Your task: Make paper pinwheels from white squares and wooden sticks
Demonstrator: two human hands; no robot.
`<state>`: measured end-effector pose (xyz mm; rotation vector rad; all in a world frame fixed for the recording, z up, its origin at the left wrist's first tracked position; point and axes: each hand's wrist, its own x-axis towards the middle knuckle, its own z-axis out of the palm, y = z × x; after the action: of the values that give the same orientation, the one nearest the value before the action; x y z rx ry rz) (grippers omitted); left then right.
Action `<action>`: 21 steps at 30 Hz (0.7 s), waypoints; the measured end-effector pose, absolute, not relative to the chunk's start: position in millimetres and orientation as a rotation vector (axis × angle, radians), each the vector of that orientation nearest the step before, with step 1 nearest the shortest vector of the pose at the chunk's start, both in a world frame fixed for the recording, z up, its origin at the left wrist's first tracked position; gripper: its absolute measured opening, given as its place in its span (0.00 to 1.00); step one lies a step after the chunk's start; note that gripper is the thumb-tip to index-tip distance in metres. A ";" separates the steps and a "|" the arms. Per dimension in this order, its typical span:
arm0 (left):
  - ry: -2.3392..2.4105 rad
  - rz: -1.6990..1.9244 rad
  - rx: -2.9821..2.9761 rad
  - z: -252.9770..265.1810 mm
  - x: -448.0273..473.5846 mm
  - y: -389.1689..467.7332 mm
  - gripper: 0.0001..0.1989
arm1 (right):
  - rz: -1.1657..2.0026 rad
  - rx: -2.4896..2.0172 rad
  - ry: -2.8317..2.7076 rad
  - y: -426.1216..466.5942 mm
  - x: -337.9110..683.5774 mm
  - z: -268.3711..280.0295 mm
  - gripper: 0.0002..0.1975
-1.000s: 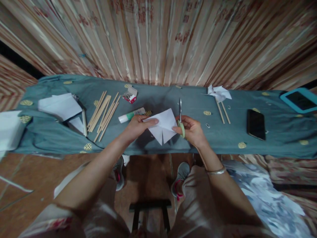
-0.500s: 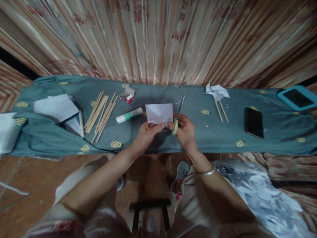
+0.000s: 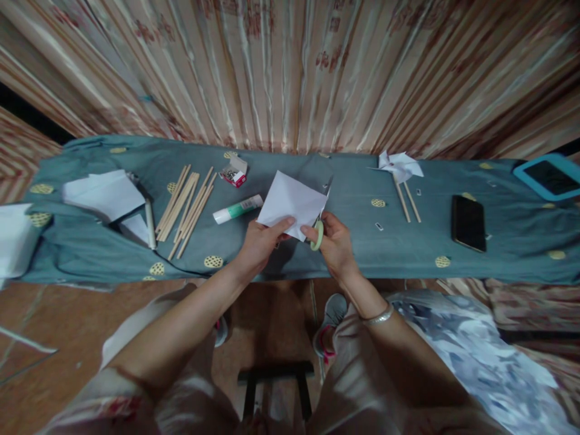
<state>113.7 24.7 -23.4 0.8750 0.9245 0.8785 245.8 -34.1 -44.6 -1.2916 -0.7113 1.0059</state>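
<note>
A white square of paper is held over the table in front of me, one corner pointing away. My left hand is closed on its lower left side, thumb on top. Scissors with pale green handles are in my right hand, the blades pointing up and away along the paper's right side. My right thumb is near the paper's lower corner; whether it pinches the paper I cannot tell. A glue stick lies just left of the paper.
Wooden sticks and stacked white paper lie to the left. A small open box of pins stands behind the glue stick. On the right are a paper pinwheel, a phone and a blue-framed tablet.
The paper has turned so that a corner points away from me, and more of its surface shows. The scissors and my right hand have shifted slightly left.
</note>
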 end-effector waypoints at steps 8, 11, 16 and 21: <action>0.940 0.889 0.886 -26.9 113.2 29.0 0.18 | 1.039 -1.298 -0.754 -35.6 243.4 -40.3 0.22; 0.949 0.929 0.905 -25.4 112.4 34.1 0.16 | 1.063 -1.296 -0.763 -36.8 242.2 -37.5 0.23; 0.998 1.025 0.926 -14.7 104.6 50.8 0.15 | 1.247 -1.286 -0.778 -42.6 240.2 -33.6 0.25; 1.028 1.110 0.927 -8.0 96.0 64.7 0.17 | 1.389 -1.250 -0.965 -50.3 234.1 -38.9 0.23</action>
<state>96.0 64.7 -8.0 0.9269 1.0279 1.1096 234.1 -50.3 -38.9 -1.2504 -0.9652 1.3895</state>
